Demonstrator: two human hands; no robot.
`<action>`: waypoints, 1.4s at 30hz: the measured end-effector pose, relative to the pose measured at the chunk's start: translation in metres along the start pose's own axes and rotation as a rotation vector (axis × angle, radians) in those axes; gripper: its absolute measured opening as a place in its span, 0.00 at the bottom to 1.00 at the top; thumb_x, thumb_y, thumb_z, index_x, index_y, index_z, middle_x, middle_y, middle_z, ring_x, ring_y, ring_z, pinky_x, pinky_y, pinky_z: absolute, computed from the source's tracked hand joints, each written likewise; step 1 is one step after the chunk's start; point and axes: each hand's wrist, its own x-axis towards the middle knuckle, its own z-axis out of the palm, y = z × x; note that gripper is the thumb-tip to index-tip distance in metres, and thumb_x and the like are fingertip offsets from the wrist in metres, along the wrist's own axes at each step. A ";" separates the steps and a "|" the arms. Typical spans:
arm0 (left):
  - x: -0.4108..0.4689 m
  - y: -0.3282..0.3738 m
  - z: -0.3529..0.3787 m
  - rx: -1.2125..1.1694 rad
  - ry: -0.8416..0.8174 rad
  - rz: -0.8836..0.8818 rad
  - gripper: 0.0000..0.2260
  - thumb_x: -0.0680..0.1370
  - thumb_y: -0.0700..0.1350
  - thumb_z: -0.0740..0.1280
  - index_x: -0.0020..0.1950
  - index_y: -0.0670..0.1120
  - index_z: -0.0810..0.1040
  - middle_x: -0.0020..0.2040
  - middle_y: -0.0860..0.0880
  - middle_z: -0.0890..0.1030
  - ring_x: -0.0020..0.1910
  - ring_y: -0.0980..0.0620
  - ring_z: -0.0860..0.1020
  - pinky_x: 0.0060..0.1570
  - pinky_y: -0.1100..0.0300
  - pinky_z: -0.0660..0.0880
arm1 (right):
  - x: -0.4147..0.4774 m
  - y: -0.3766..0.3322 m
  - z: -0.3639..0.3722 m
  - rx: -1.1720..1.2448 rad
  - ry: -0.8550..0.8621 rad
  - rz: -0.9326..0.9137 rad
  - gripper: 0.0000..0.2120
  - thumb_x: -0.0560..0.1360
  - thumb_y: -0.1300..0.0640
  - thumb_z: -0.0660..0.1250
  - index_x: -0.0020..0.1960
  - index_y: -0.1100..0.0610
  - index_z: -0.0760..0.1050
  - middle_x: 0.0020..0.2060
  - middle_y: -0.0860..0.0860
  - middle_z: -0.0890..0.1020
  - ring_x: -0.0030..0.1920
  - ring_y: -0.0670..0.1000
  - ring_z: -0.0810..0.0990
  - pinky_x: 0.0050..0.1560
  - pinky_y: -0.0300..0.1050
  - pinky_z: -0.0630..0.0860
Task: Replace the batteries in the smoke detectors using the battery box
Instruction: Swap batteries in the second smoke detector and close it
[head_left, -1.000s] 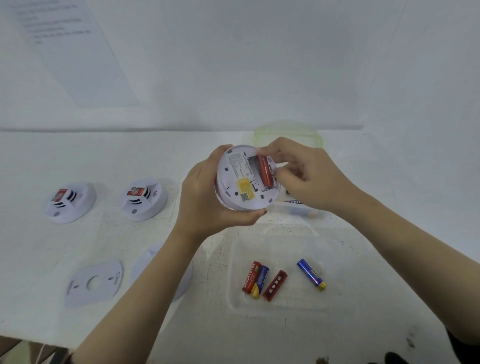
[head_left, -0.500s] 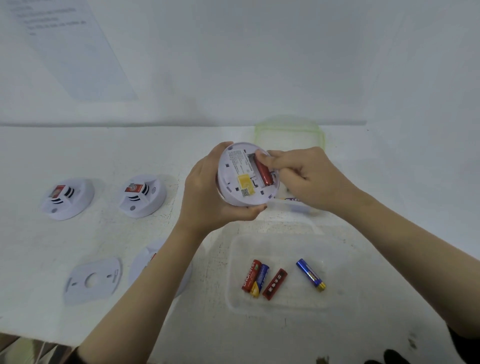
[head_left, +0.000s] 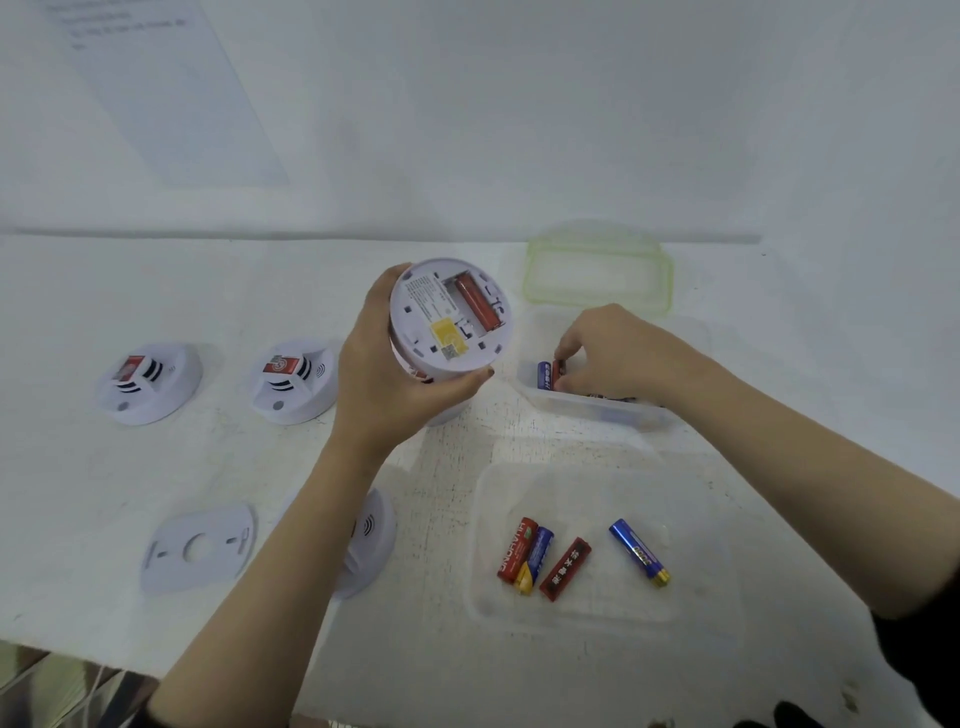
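Fingers (head_left: 387, 291) of the left hand (head_left: 379, 374) grip the upturned smoke detector (head_left: 447, 332) above the surface (head_left: 156, 291), its seated red battery (head_left: 474, 302) pointing away; the right hand (head_left: 623, 353) pinches a battery (head_left: 558, 370) in the battery box (head_left: 597, 409).

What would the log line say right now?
left hand holds detector | right hand in battery box | one red battery seated

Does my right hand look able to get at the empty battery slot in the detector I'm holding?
Probably yes. The left hand holds the smoke detector back side up, and the slot beside its red battery lies uncovered. The right hand is close by, fingers in the battery box.
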 end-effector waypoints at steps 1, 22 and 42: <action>0.000 0.000 0.000 -0.003 -0.002 -0.002 0.38 0.63 0.53 0.78 0.67 0.43 0.67 0.60 0.60 0.71 0.60 0.71 0.71 0.56 0.75 0.69 | 0.000 -0.001 0.000 0.016 0.000 -0.005 0.15 0.71 0.56 0.69 0.53 0.64 0.79 0.53 0.60 0.81 0.43 0.58 0.81 0.42 0.45 0.77; -0.002 0.033 0.001 -0.136 -0.120 0.055 0.36 0.61 0.44 0.81 0.63 0.33 0.70 0.56 0.48 0.77 0.56 0.60 0.77 0.53 0.67 0.75 | -0.054 -0.015 -0.001 0.178 0.731 -0.709 0.06 0.73 0.62 0.69 0.49 0.58 0.80 0.47 0.51 0.84 0.49 0.52 0.81 0.45 0.52 0.78; -0.060 0.068 -0.028 -0.140 -0.117 0.055 0.42 0.60 0.49 0.80 0.69 0.39 0.65 0.63 0.66 0.71 0.62 0.63 0.73 0.60 0.68 0.71 | -0.090 -0.035 0.005 1.166 -0.071 -0.482 0.36 0.67 0.61 0.70 0.72 0.47 0.62 0.56 0.44 0.81 0.56 0.45 0.80 0.49 0.39 0.77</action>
